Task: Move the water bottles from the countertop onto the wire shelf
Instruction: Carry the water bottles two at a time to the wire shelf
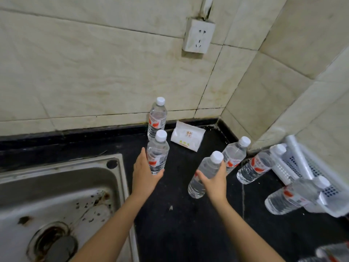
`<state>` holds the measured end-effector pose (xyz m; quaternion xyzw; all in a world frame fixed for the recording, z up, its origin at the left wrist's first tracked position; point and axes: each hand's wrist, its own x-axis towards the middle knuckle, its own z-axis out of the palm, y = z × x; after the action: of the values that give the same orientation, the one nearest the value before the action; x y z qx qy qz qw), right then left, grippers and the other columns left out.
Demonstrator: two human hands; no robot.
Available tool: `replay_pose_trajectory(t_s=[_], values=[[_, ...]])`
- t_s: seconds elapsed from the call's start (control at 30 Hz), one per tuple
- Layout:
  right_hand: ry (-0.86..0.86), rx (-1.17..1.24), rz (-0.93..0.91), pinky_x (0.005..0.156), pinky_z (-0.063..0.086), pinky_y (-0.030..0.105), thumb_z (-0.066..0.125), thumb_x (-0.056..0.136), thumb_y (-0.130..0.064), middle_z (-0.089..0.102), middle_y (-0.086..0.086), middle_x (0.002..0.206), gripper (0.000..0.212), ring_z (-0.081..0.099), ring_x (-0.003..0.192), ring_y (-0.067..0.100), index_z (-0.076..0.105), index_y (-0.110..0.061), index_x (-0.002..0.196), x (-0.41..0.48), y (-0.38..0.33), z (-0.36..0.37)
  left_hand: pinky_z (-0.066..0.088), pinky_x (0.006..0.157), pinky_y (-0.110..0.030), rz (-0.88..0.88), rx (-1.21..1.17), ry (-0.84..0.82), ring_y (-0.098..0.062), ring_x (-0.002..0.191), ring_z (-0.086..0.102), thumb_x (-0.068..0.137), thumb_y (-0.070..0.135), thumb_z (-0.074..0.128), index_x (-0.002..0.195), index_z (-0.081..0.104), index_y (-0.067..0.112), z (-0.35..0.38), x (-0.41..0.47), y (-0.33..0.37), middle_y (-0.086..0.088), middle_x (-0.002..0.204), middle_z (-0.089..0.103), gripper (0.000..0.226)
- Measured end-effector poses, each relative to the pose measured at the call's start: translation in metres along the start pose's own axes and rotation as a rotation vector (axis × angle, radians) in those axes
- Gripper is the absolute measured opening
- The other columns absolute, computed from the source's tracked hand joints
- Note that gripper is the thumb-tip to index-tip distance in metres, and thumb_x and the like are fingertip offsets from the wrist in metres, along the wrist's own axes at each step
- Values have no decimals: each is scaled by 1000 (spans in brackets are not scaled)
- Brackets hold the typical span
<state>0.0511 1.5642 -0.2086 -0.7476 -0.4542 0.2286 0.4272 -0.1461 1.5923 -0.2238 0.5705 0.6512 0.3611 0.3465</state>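
Seven-odd clear, filled water bottles with white caps are noted, most bearing red-and-white labels. The rear bottle (157, 118) stands upright at the back edge of the black countertop (179, 224), the front bottle (158, 152) just before it is gripped by the left hand (145, 171), and the middle bottle (204, 174) is gripped by the right hand (215, 179). The corner bottle (235, 155) and the shelf-side bottle (255, 165) stand on the countertop, the latter just beside the white wire shelf (300, 161). A sixth bottle (289, 195) sits at the shelf's lower tier, too blurred to confirm its seating.
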Motion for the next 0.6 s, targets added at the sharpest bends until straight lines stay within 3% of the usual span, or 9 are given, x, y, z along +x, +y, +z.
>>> replay_pose_trajectory(t_s=[0.27,0.33,0.43,0.6], values=[[-127,41,1,98,41,34,80,66,-16,46,-4,120,77,48,117,18,34,-21,128,18,-1,8,34,109,-44,-87,-182,-51,-26,132,39,65,22,80,146,3,25,6,37,5,-9,146,37,112],[-112,10,-5,94,42,33,80,65,-21,48,-6,119,77,50,115,18,34,-23,127,18,-2,10,34,105,-42,-105,-199,-11,-27,131,41,66,21,79,145,12,21,11,40,9,-8,146,38,104],[-100,-72,-16,87,42,33,79,66,-28,51,-6,119,74,53,111,19,36,-24,126,20,-7,10,42,90,-36,-101,-144,45,-27,115,54,64,24,79,128,39,16,14,42,10,-7,128,54,75],[-97,-166,-41,82,43,35,77,67,-34,42,-15,107,70,53,111,19,37,-24,124,21,-14,6,44,81,-32,-114,-134,86,-22,100,59,63,28,80,116,44,18,13,33,9,-2,113,59,65]])
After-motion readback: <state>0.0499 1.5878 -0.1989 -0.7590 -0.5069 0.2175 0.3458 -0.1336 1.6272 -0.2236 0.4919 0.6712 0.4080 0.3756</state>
